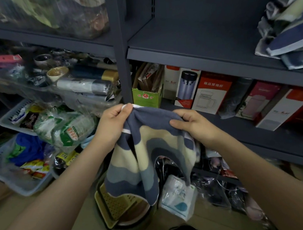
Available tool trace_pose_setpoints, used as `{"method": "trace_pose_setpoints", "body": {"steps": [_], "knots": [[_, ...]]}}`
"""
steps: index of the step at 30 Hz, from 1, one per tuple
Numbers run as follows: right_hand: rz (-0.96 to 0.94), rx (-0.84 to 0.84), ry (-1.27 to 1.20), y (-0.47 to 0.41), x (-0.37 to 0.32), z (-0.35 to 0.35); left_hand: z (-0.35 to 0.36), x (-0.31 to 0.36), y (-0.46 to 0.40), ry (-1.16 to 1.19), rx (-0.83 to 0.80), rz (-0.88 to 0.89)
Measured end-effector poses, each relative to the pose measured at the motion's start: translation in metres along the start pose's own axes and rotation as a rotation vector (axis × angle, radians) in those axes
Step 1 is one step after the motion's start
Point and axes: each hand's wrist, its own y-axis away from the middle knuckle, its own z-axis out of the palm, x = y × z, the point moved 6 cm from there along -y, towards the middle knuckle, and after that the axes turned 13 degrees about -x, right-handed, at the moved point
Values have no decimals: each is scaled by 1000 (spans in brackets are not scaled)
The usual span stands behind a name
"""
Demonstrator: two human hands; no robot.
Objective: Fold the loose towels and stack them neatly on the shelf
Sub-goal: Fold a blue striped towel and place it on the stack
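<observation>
Left hand (pixel 113 125) pinched closed on the upper edge of the towel (pixel 142 157), thumb and fingers meeting at its white-trimmed corner. Right hand (pixel 192 124) also closed, bunching the same top edge, thumb on the near face. Hands near each other, towel held up in the air in front of the shelving, its body hanging loose below.

Towel: soft terry look, wavy bands of slate blue, cream and grey-blue, narrow white border. Lower part drapes in folds and curls on itself; not yet flat.

Step, as judged: opening out one loose towel before folding. Next move likely calls for spreading the hands apart to find both top corners and pull the edge straight, then halving it.

Shelf (pixel 204 41) ahead: dark grey metal, smooth, mostly bare. At its right end a heap of towels (pixel 291 30), crumpled, blue and pale tones. Boxed cups (pixel 210 91) stand on the level below.
</observation>
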Motion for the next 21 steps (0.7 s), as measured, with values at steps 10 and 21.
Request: {"method": "trace_pose_setpoints", "body": {"steps": [10,21], "knots": [[-138,314,77,3,-45,-9,17,46,-19,-17,-116,51],[-201,364,562,3,-68,9,40,81,-5,-322,-415,169]]}}
